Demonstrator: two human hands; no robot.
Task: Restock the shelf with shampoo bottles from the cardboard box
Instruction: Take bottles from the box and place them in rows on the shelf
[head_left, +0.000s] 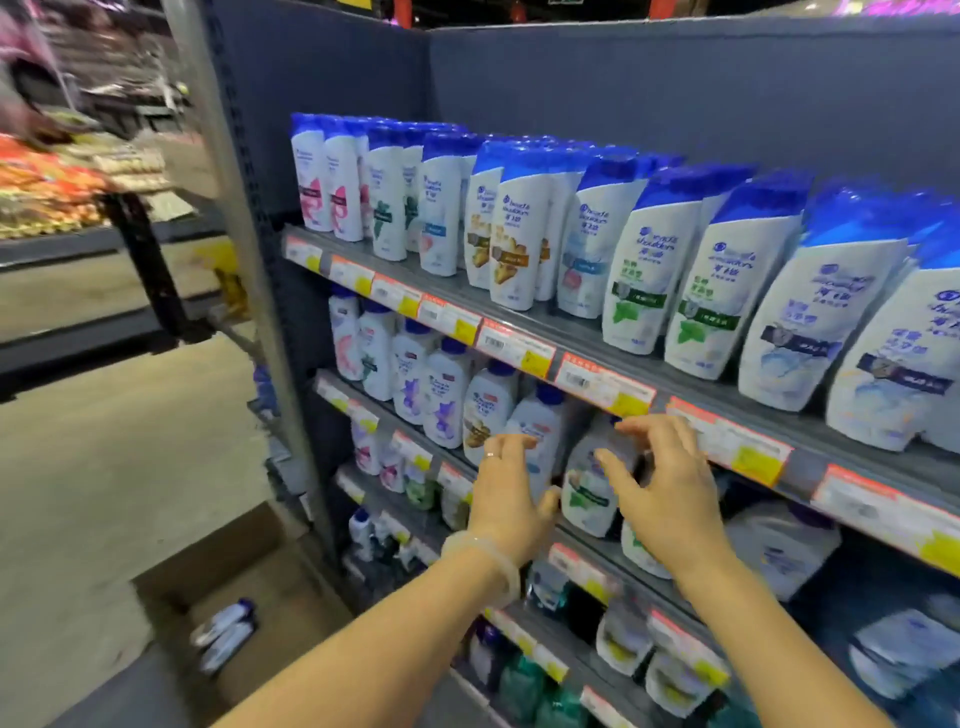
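Nearest the camera, both hands reached to the second shelf (592, 540) at centre frame. The left hand (506, 499) lay flat with straight fingers against a white bottle (540, 436). The right hand (662, 491), fingers spread, touched a green-labelled bottle (587, 493). At lower left, the cardboard box (260, 613) held two bottles (223, 636).

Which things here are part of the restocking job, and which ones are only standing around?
Part of the job:
- cardboard box on the floor, bottles inside
- shampoo bottle on the second shelf, between both hands
- left hand, right hand

Only around:
- full top row of bottles
- price tags
- produce stand at far left
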